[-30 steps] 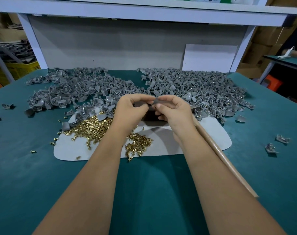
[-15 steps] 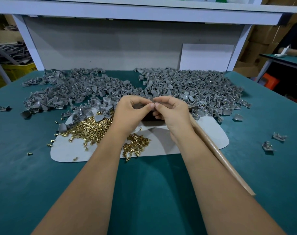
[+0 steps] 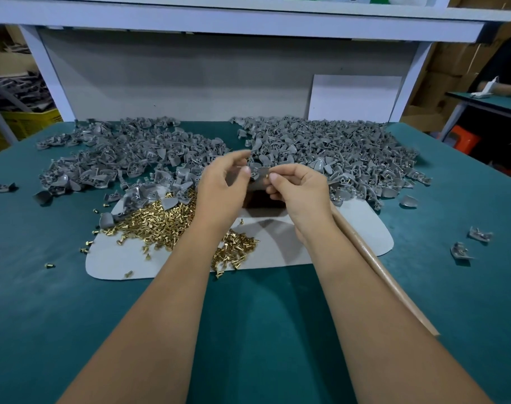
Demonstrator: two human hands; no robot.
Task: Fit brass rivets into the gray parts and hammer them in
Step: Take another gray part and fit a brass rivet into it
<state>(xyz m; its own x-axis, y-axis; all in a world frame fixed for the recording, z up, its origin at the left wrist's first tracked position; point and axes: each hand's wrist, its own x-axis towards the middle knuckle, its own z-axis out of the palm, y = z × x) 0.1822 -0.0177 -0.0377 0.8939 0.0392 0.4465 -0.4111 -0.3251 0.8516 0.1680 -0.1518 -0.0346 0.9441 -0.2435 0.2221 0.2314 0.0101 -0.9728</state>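
- Your left hand pinches a gray part between thumb and fingers; its grip is blurred, so firm it up before pushing anything in.
- Your right hand pinches a brass rivet just beside that part. Line the shank up with the hole, then press it in straight.
- Seat the head flush, I'd judge, or the blow may bend it.
- The dark block sits below your hands on the pale mat; set the part there.
- The wooden handle lies along your right forearm on the desk, within easy reach.
- Spare rivets lie heaped to your left.
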